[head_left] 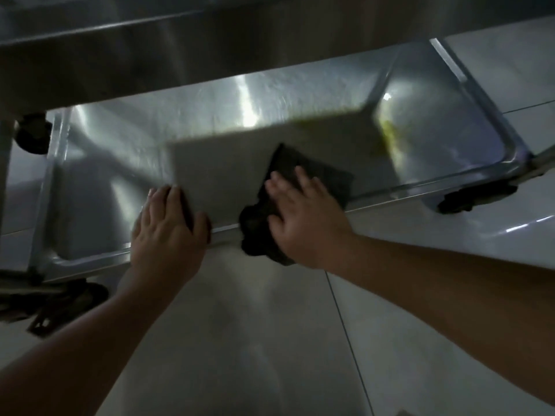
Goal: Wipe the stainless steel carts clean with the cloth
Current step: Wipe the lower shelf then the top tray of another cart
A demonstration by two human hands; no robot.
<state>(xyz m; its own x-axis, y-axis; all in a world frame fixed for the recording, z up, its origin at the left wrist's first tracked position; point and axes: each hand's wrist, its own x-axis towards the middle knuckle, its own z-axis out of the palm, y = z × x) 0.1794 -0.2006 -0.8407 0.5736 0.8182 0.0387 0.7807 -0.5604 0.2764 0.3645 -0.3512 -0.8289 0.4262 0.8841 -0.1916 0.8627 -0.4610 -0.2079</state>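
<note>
The lowest shelf of a stainless steel cart (126,136) lies below me, a shallow tray with a raised rim. A dark cloth (312,172) is spread on the shelf near its front rim, one end bunched over the rim. My right hand (303,214) presses flat on the cloth with straight fingers. My left hand (168,226) rests on the front rim to the left, fingers laid over the edge and thumb along the rim. A yellowish smear (390,136) shows on the shelf's right part.
An upper cart shelf (150,40) overhangs the back of the lower one. Black caster wheels (468,199) sit at the corners, one at front right, another (33,133) at the left. Pale floor tiles (270,340) lie in front and to the right.
</note>
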